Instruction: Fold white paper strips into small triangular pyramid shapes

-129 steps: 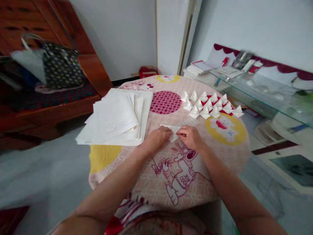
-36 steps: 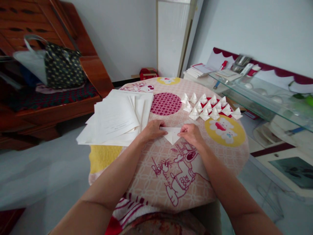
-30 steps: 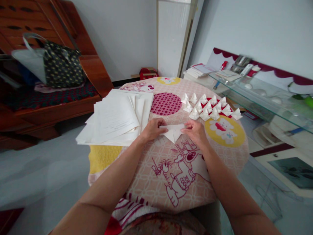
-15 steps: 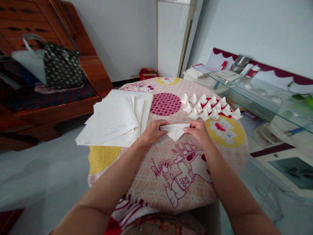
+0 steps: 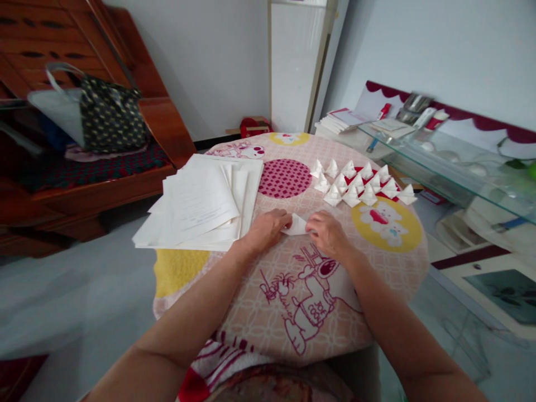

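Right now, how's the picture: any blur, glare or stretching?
Head view, centre: soft, fairly even light, the folded paper between left hand and right hand fairly clear; head view, left: the bag smeared, the floor blurred with a pale sheen; head view, middle left: print on the paper stack too faint to read; head view, bottom: forearms seem stretched towards the corners.

Pale walls [image 5: 209, 61] rise on either side of a tall white panel [image 5: 295, 67] edged in beige, in soft, even light. To the left, a slot-backed, reddish-brown wooden bench [image 5: 100, 188] stands on a glossy grey floor [image 5: 92, 301], its seat spread with a dark, red-and-green patterned cover [image 5: 106, 167]. A pink-draped, rounded table [image 5: 259, 324] fills the middle, and a glass shelf [image 5: 444, 164] runs along the right-hand wall.
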A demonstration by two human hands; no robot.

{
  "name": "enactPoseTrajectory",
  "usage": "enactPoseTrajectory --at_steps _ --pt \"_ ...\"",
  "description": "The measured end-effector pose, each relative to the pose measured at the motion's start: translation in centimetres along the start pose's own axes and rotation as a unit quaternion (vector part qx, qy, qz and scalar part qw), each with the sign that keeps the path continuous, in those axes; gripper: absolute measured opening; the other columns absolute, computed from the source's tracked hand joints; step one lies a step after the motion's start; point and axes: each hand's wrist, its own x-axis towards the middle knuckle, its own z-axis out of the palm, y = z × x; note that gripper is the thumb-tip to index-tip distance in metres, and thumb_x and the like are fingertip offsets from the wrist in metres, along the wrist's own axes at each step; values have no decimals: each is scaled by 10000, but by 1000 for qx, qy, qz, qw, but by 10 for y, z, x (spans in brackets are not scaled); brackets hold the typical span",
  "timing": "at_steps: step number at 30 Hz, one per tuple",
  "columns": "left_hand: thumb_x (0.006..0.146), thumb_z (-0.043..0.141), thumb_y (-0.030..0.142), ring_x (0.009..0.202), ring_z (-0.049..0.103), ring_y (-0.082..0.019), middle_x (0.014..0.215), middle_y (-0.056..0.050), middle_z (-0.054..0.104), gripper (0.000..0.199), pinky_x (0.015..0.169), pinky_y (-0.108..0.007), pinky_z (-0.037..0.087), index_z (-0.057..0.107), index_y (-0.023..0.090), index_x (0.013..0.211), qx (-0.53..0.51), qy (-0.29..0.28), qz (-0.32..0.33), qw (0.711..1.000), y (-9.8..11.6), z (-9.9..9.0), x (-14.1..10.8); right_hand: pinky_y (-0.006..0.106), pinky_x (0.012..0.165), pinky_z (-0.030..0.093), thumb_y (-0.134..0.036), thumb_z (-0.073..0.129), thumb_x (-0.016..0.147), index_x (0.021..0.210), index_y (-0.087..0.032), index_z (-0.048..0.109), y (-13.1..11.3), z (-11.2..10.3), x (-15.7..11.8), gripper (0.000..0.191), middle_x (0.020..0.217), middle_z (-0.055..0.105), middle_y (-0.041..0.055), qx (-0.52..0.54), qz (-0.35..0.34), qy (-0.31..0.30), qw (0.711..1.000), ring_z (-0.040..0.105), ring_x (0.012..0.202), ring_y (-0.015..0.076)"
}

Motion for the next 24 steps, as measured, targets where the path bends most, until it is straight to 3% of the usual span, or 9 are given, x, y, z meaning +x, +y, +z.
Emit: enactPoseTrajectory --at_steps 4,11,17,24 --pt "788 564 31 989 635 -223 1021 -85 679 284 867 -330 508 701 170 995 -23 -55 21 998 3 -4 -5 337 809 437 -22 558 773 766 -170 706 1 3 -5 209 837 629 85 -23 -20 -87 996 555 889 234" --pt "878 580 104 902 664 -177 961 -58 713 215 813 -275 497 775 189 911 -66 -80 32 994 1 -11 -6 310 744 421 -49 599 823 745 -158 751 1 2 -3 203 805 636 72 26 31 -104 994 576 820 203" --pt "852 641 174 809 657 -169 869 -33 743 163 722 -260 451 798 204 882 -51 -95 -62 992 -7 -18 -5 281 677 410 -105 663 855 768 -156 775 4 -3 -1 151 776 650 40 131 116 -79 981 592 722 161" --pt "872 628 276 774 649 -166 874 -43 757 196 710 -265 433 799 190 914 -78 -79 -151 982 -7 -17 -4 270 676 411 -118 670 825 716 -150 756 5 -3 2 142 753 696 39 167 161 -59 971 609 711 160"
